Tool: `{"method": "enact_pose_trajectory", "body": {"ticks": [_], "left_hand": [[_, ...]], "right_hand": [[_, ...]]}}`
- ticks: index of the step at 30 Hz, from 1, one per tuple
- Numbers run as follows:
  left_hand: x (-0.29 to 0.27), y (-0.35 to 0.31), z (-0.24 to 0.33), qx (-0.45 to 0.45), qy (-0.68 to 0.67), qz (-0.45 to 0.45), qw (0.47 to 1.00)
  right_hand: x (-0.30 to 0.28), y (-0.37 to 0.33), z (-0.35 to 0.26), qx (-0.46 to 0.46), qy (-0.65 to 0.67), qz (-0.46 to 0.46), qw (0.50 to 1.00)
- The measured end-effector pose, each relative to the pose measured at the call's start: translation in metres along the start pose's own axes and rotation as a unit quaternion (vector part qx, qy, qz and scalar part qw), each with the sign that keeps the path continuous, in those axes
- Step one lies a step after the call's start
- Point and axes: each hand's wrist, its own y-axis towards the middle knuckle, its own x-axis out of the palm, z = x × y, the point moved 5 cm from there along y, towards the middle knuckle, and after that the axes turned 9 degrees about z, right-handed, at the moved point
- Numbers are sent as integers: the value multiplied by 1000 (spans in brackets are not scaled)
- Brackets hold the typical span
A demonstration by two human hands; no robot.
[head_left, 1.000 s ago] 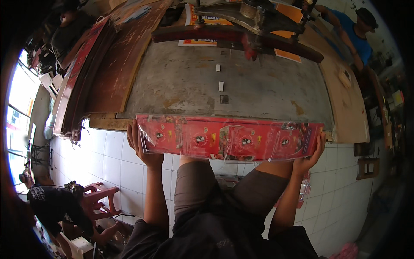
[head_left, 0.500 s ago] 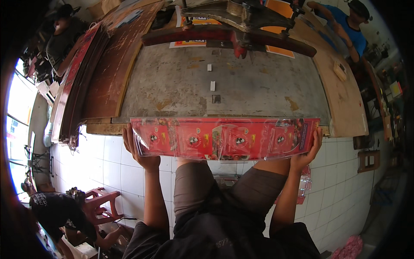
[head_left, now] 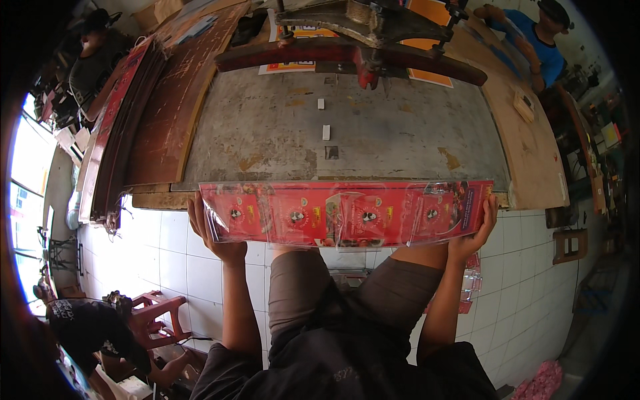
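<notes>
A long red printed panel with clear plastic pockets along its face spans the space between my hands, just over the near edge of the worktable. Its glossy film catches the light. At its left end, my left hand is closed round the edge, fingers partly behind it. My right hand grips the right end in the same way. The panel's upper edge runs along the front of the grey, scuffed metal plate on the table. Two small white blocks lie on that plate.
A heavy press with a red-brown crossbar spans the plate's far side. Brown boards lean at the left; a wooden sheet lies right. Below are a red stool and tiled floor. Other people sit around.
The view has shifted very slightly. Both hands keep their hold on the red panel, which stays nearly in the same place.
</notes>
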Motion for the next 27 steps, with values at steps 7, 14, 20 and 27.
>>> {"method": "enact_pose_trajectory", "body": {"ticks": [7,14,20,27], "left_hand": [[-1,-1,-4,-8,8,-14,1000],[-1,-1,-4,-14,-5,-6,1000],[-1,0,-2,-11,4,-15,1000],[-2,0,-2,-19,-2,-20,1000]], "right_hand": [[0,0,0,-2,-2,-1,1000],[0,-2,2,9,-5,-2,1000],[0,-5,6,29,1,8,1000],[0,-3,5,18,-5,-3,1000]]}}
